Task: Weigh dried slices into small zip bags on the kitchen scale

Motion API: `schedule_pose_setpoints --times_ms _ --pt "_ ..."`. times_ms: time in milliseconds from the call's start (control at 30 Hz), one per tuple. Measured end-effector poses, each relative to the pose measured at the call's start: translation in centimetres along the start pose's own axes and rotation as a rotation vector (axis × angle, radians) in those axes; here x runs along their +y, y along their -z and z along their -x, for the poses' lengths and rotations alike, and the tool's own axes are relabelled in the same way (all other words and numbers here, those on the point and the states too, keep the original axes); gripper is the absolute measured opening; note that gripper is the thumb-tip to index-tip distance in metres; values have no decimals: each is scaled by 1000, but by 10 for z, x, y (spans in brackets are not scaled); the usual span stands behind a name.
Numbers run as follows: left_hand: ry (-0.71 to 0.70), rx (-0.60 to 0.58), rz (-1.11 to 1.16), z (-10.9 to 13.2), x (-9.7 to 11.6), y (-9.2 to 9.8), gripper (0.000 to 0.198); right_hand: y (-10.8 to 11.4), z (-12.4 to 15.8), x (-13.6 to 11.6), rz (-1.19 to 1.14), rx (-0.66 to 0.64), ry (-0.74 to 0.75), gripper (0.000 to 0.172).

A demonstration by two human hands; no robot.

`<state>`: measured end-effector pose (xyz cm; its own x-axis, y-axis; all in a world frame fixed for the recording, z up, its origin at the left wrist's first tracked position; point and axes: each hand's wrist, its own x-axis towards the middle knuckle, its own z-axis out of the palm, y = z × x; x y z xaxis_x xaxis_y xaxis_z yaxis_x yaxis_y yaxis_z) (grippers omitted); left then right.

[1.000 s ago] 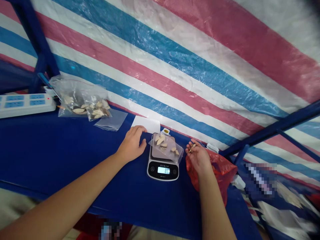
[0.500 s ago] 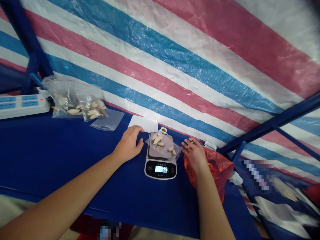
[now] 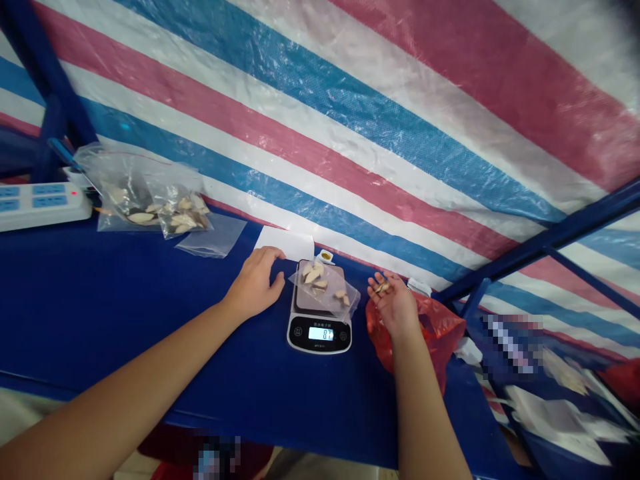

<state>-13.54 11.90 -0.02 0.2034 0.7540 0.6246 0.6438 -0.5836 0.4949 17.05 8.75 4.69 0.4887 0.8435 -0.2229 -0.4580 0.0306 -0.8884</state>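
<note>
A small digital scale (image 3: 320, 333) with a lit display stands on the blue table. On its plate lies a clear plastic bag (image 3: 331, 299) with several pale dried slices (image 3: 314, 273) in it. My left hand (image 3: 256, 283) rests on the table left of the scale, fingers apart and holding nothing. Right of the scale, my right hand (image 3: 395, 303) is turned palm up over a red plastic bag (image 3: 437, 327), with a few small slices (image 3: 383, 288) lying on its curled fingers.
Clear bags of slices (image 3: 185, 213), a flat clear bag (image 3: 220, 237) and a white power strip (image 3: 45, 203) are at the left. White paper (image 3: 287, 244) and a small white container (image 3: 326, 256) sit behind the scale. A striped sheet (image 3: 300, 153) hangs at the back.
My right hand has turned its palm further up and moved slightly right, away from the scale. The display reading has changed slightly. My left hand stays beside the scale.
</note>
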Motion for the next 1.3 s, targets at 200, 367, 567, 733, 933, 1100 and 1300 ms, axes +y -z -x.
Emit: schedule_pose_setpoints --times_ms 200,367,567,733,933,1100,1300 --pt "35 9 15 -1 1 -1 26 0 0 -1 11 22 38 14" --pt "53 -3 11 -1 -1 -2 27 0 0 0 4 23 52 26" --pt "63 -8 12 -2 0 -1 27 3 -1 0 -13 -12 67 34" --pt "82 -9 40 -2 2 1 27 6 -5 1 46 21 66 34" --pt "94 -14 43 -3 1 0 29 7 -6 3 62 9 68 31" --pt "96 -21 44 -3 -1 -1 29 5 -3 1 74 9 79 31" --pt "79 -19 29 -3 -2 -2 27 1 0 -2 106 33 88 31"
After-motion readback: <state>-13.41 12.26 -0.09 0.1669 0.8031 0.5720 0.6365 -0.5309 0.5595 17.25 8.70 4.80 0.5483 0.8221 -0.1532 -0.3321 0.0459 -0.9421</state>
